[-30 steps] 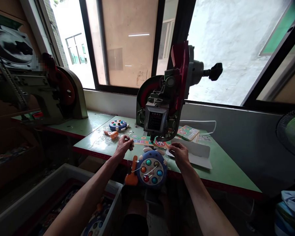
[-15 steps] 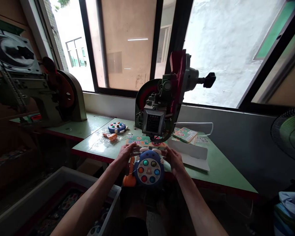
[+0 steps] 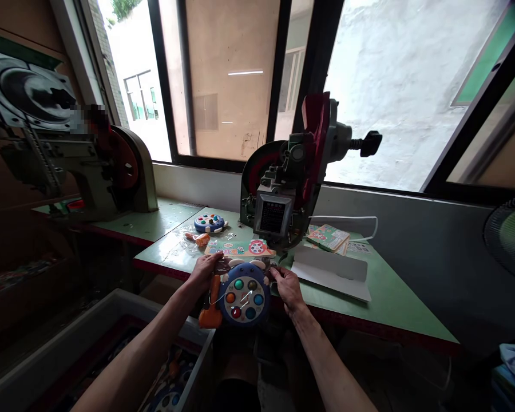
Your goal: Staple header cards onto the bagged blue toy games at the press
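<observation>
A clear plastic bag holds a round blue animal-shaped toy (image 3: 244, 320) with several coloured buttons and an orange toy hammer (image 3: 211, 316). Across the bag's top lies a colourful printed header card (image 3: 234, 248). My left hand (image 3: 205, 271) is closed on the bag's upper left corner, just under the card. On the other side my right hand (image 3: 286, 287) pinches the bag's upper right edge. The bag hangs at the table's front edge, below a stapling machine (image 3: 278, 213). The card's right end is close to the machine's lower head.
A folded white card (image 3: 332, 272) and a stack of printed cards (image 3: 328, 236) lie on the green table (image 3: 395, 303). Back left are another blue toy (image 3: 209, 222) and orange hammer (image 3: 199, 238). A grey bin (image 3: 115, 303) with packed toys stands lower left; a fan (image 3: 508, 240) is at right.
Both hands first held the card under the machine's head. The card and bag have since come out toward me and left, with my hands lower and gripping the bag's upper sides.
</observation>
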Tool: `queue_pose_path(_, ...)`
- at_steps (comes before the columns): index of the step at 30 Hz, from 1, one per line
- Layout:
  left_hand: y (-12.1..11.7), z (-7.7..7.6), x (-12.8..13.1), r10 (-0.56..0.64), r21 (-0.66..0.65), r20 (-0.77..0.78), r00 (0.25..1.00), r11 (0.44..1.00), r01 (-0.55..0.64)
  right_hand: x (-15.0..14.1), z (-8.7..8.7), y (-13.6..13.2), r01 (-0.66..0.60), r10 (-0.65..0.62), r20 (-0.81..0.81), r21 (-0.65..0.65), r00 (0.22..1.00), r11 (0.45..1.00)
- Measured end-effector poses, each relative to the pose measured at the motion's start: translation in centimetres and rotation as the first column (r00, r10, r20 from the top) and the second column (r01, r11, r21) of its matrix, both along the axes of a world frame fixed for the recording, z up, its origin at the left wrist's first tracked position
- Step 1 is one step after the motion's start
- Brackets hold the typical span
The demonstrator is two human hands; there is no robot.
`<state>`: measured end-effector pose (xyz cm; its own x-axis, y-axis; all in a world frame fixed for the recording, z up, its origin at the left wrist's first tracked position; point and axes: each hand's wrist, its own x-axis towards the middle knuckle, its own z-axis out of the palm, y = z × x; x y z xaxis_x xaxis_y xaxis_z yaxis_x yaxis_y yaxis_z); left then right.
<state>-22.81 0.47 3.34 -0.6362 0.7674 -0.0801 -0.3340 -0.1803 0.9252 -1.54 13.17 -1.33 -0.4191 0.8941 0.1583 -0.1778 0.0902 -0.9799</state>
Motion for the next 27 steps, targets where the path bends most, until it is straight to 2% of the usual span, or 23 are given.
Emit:
queue_pose_path(5, 0.0, -0.6, -0.1, -0.024, 0.021, 0.058, 0.998, 1.0, 0.023, 0.1, 0.3, -0.4, 0.006, -0.006, -0.013, -0.018, 1.0, 1.0)
queue_pose_path(9, -0.8, 0.2, 0.3, -0.071, 0.045, 0.075, 0.995, 0.997, 0.068, 0.0, 0.9, -0.3, 0.019, -0.019, -0.011, -0.033, 1.0, 0.999)
queue_pose_path(12, -2.5, 0.6, 1.2, -0.106, 0.036, 0.083, 0.991, 0.994, 0.103, 0.1, 1.3, -0.7, -0.024, 0.023, -0.015, -0.044, 1.0, 0.999)
queue_pose_path(14, -4.7, -0.1, 2.0, -0.132, -0.003, 0.079, 0.988, 0.991, 0.133, 0.3, 1.4, -1.7, -0.077, 0.076, -0.006, -0.057, 0.997, 0.995)
queue_pose_path(16, -7.7, -1.9, 2.8, -0.153, -0.057, 0.084, 0.985, 0.986, 0.158, 0.8, 0.9, -3.4, -0.142, 0.144, 0.016, -0.075, 0.989, 0.987)
queue_pose_path(18, -11.7, -4.5, 3.2, -0.115, -0.115, 0.097, 0.989, 0.985, 0.125, 1.7, -0.2, -5.3, -0.228, 0.236, 0.07, -0.106, 0.969, 0.968)
queue_pose_path(20, -16.4, -7.4, 2.6, -0.01, -0.191, 0.087, 0.996, 0.981, 0.027, 3.0, -2.0, -7.1, -0.298, 0.318, 0.145, -0.144, 0.937, 0.943)
queue_pose_path(22, -21.9, -9.9, 0.7, 0.105, -0.3, 0.026, 0.994, 0.95, -0.093, 4.7, -4.3, -8.4, -0.309, 0.345, 0.198, -0.189, 0.917, 0.932)
queue_pose_path(23, -24.7, -10.9, -0.6, 0.188, -0.356, -0.014, 0.982, 0.917, -0.18, 5.6, -5.5, -8.8, -0.293, 0.338, 0.212, -0.216, 0.917, 0.931)
queue_pose_path(24, -27.5, -11.7, -2.0, 0.299, -0.413, -0.086, 0.95, 0.857, -0.307, 6.5, -6.7, -9.2, -0.269, 0.323, 0.219, -0.244, 0.921, 0.932)
queue_pose_path(25, -30.1, -12.4, -3.4, 0.36, -0.48, -0.166, 0.918, 0.784, -0.394, 7.4, -7.8, -9.4, -0.245, 0.309, 0.225, -0.274, 0.924, 0.93)
queue_pose_path(27, -34.8, -13.1, -6.0, 0.455, -0.553, -0.386, 0.802, 0.582, -0.596, 8.9, -9.8, -9.7, -0.204, 0.291, 0.244, -0.327, 0.925, 0.923)
